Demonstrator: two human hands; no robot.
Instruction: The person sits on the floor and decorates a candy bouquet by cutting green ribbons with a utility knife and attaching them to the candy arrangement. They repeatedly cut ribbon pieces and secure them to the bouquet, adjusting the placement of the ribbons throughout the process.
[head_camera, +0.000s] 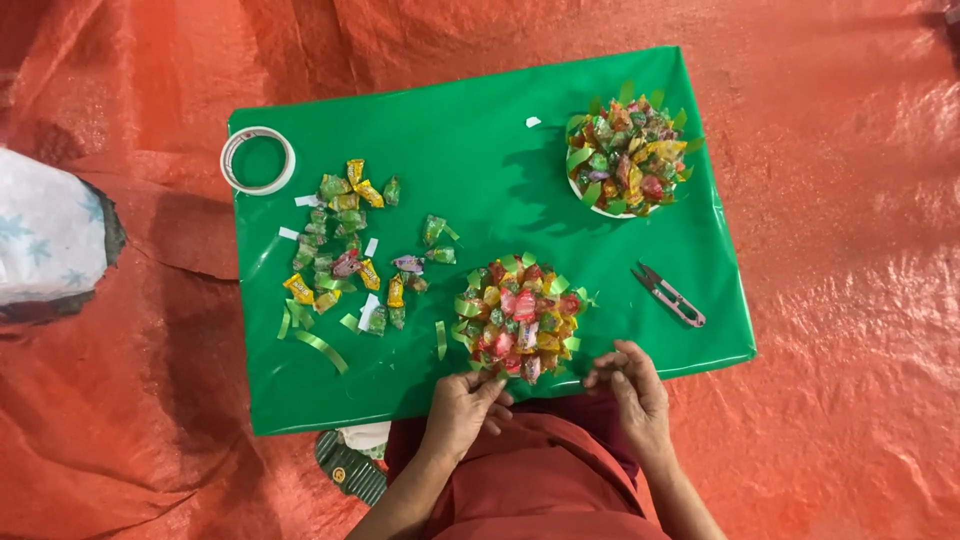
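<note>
A round cluster of wrapped candies with green ribbon leaves (518, 317) lies at the near edge of a green sheet (470, 150). My left hand (461, 408) rests at the cluster's lower left edge, fingertips touching it. On the lower right side my right hand (630, 385) sits with fingers curled, close to the cluster, holding nothing that I can see. A second candy cluster on a white plate (626, 155) stands at the far right of the sheet.
Loose wrapped candies (345, 245) and green ribbon strips (322, 350) are scattered on the left. A tape roll (257, 160) lies at the far left corner. Small snips (668, 294) lie to the right. Orange tarp (850, 250) surrounds the sheet; a white patterned cloth (50, 235) is at left.
</note>
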